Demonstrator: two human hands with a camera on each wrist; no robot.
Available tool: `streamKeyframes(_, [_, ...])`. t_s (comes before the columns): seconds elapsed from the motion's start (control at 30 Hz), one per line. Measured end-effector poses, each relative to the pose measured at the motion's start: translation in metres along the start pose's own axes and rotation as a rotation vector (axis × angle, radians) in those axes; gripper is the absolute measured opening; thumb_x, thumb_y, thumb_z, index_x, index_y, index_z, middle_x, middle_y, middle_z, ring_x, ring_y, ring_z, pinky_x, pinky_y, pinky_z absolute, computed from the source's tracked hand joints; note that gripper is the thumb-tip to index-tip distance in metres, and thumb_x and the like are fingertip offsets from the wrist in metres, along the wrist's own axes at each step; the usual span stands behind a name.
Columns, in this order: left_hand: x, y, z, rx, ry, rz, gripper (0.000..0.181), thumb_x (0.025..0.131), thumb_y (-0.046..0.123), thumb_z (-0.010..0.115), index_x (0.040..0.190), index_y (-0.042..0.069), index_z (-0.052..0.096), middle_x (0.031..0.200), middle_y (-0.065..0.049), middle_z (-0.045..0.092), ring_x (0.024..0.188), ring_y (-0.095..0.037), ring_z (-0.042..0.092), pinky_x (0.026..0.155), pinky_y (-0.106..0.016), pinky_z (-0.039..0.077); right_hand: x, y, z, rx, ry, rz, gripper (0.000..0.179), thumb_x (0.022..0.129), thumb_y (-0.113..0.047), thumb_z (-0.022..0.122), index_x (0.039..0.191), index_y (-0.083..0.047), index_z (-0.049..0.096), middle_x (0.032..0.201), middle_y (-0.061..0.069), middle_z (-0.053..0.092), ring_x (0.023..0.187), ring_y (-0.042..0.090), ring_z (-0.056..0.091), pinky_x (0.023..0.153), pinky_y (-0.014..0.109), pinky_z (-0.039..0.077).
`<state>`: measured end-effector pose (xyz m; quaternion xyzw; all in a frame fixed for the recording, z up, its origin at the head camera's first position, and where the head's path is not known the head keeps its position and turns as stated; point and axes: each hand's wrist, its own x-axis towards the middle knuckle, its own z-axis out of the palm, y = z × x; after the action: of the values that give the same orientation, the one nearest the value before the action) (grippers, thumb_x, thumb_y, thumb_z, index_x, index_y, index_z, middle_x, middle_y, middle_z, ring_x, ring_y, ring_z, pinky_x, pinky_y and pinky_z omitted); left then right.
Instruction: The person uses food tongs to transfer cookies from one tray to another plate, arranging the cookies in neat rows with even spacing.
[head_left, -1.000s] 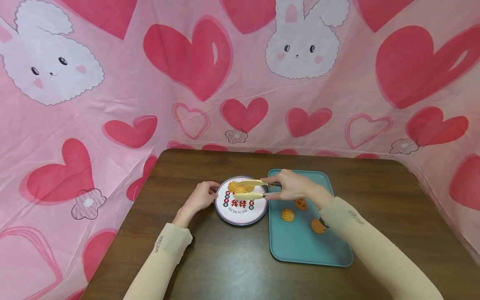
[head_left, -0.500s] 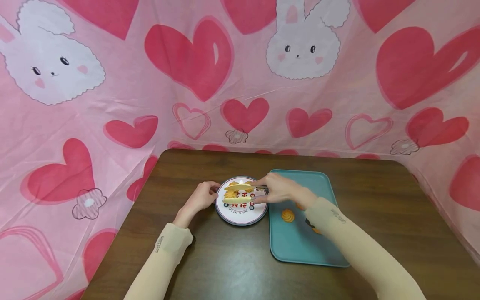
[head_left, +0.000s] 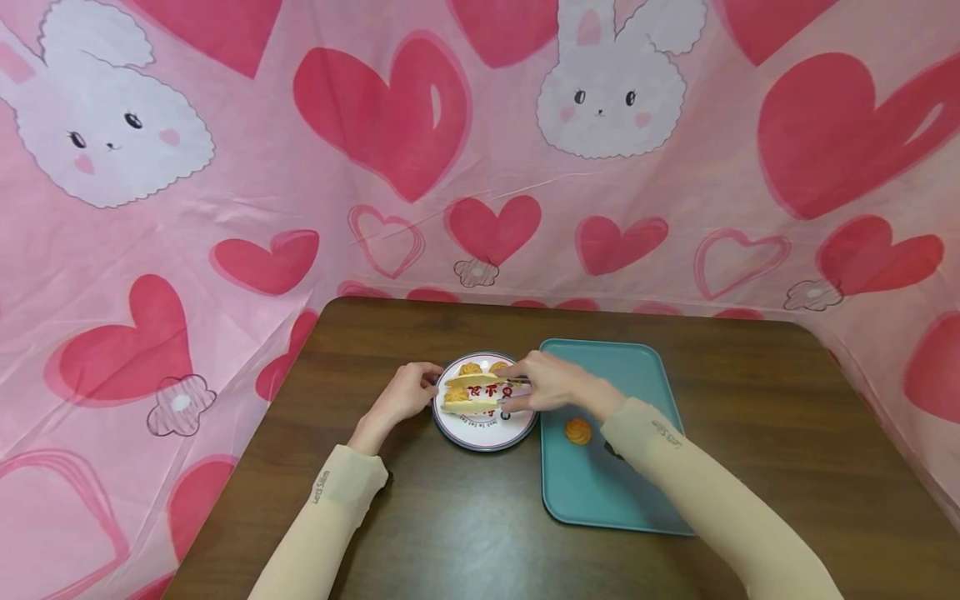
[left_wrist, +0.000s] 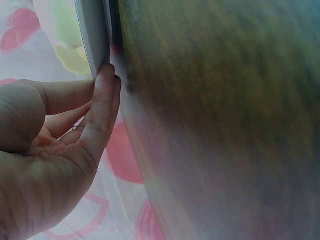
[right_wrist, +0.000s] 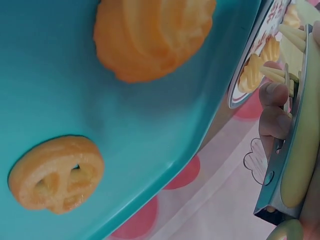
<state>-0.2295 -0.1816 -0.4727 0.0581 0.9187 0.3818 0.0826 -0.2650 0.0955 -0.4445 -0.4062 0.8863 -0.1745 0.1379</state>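
My left hand (head_left: 408, 390) pinches the left rim of a round white plate (head_left: 483, 433) with red printed characters; the left wrist view shows thumb and fingers (left_wrist: 102, 95) on either side of the rim. Over the plate, my right hand (head_left: 551, 382) grips metal tongs with pale yellow arms (head_left: 472, 407). A piped swirl cookie (head_left: 456, 393) lies between the tong tips; whether both touch it I cannot tell. Two more swirl cookies (head_left: 470, 369) sit at the plate's far side. In the right wrist view the tongs (right_wrist: 295, 130) run along my right palm.
Right beside the plate is a teal tray (head_left: 592, 500). It bears a swirl cookie (head_left: 577, 431) and a pretzel-shaped cookie (right_wrist: 57, 172), which my right forearm hides in the head view. The brown table (head_left: 420, 517) backs onto a pink heart-print cloth (head_left: 480, 167).
My right hand has moved left and slightly nearer with the tongs, bringing a swirl cookie to the plate's left part. The tong arms stand wider apart. My left hand stays on the rim.
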Motion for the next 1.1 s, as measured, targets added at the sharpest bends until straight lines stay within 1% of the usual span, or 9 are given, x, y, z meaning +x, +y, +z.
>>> streamKeyframes(0.17, [0.0007,0.0001,0.0003,0.0,-0.003,-0.006,0.033,0.092,0.0,0.066,0.124,-0.001,0.066,0.107,-0.014,0.066,0.086,-0.021,0.062,0.07,-0.032,0.056,0.001,-0.0011,0.0015,0.011,-0.007,0.013,0.061,0.085,-0.047,0.076,0.138,-0.018,0.062,0.065,-0.009,0.059,0.064,0.009,0.048,0.066,0.028,0.044])
streamKeyframes(0.3, [0.0018,0.0001,0.0007,0.004,0.003,-0.001,0.032,0.092,0.0,0.066,0.124,-0.001,0.066,0.106,-0.014,0.066,0.085,-0.021,0.062,0.069,-0.031,0.056,0.0019,-0.0021,0.0028,0.013,-0.013,0.019,0.063,0.085,-0.047,0.076,0.139,-0.019,0.06,0.062,-0.005,0.058,0.056,0.011,0.037,0.063,0.028,0.041])
streamKeyframes(0.4, [0.0018,0.0001,0.0007,0.007,0.005,0.001,0.032,0.091,-0.001,0.066,0.123,-0.001,0.066,0.105,-0.013,0.066,0.084,-0.02,0.062,0.069,-0.031,0.056,0.0025,-0.0027,0.0037,0.008,-0.009,0.023,0.063,0.085,-0.047,0.076,0.139,-0.019,0.06,0.062,-0.005,0.057,0.055,0.01,0.032,0.062,0.027,0.04])
streamKeyframes(0.63, [0.001,0.0002,0.0007,0.007,0.005,-0.004,0.033,0.091,0.0,0.067,0.124,-0.001,0.066,0.107,-0.014,0.066,0.085,-0.021,0.062,0.069,-0.031,0.056,0.003,-0.0027,0.0056,0.007,-0.011,0.038,0.064,0.086,-0.048,0.075,0.14,-0.019,0.06,0.061,-0.005,0.056,0.055,0.009,0.029,0.06,0.027,0.038])
streamKeyframes(0.87, [0.0009,-0.0004,0.0006,0.005,0.001,-0.015,0.033,0.092,0.0,0.067,0.124,-0.001,0.066,0.107,-0.014,0.066,0.085,-0.021,0.062,0.07,-0.032,0.056,0.0027,-0.0032,0.006,0.014,-0.01,0.048,0.065,0.085,-0.05,0.076,0.141,-0.02,0.059,0.051,-0.005,0.054,0.051,0.01,0.027,0.053,0.03,0.028])
streamKeyframes(0.93, [0.001,-0.0004,0.0007,0.006,-0.001,-0.015,0.033,0.092,0.0,0.067,0.125,-0.001,0.066,0.107,-0.014,0.066,0.085,-0.021,0.062,0.07,-0.032,0.056,0.003,-0.0029,0.0063,0.015,-0.009,0.05,0.066,0.084,-0.05,0.076,0.141,-0.02,0.059,0.051,-0.005,0.054,0.051,0.01,0.027,0.053,0.03,0.03])
streamKeyframes(1.0, [0.0006,-0.0001,0.0005,0.004,-0.003,-0.016,0.033,0.092,0.0,0.067,0.125,-0.001,0.065,0.107,-0.014,0.066,0.085,-0.021,0.062,0.07,-0.032,0.056,0.0033,-0.0027,0.0065,0.012,-0.006,0.052,0.067,0.084,-0.05,0.076,0.141,-0.02,0.059,0.053,-0.006,0.054,0.052,0.01,0.029,0.056,0.029,0.034])
streamKeyframes(1.1, [-0.0002,0.0004,0.0003,0.005,-0.004,-0.015,0.034,0.092,0.0,0.066,0.125,-0.001,0.065,0.107,-0.014,0.066,0.085,-0.021,0.061,0.07,-0.032,0.056,0.0039,-0.0022,0.0068,0.005,-0.002,0.052,0.068,0.084,-0.05,0.077,0.141,-0.02,0.058,0.058,-0.008,0.054,0.057,0.009,0.035,0.066,0.028,0.041])
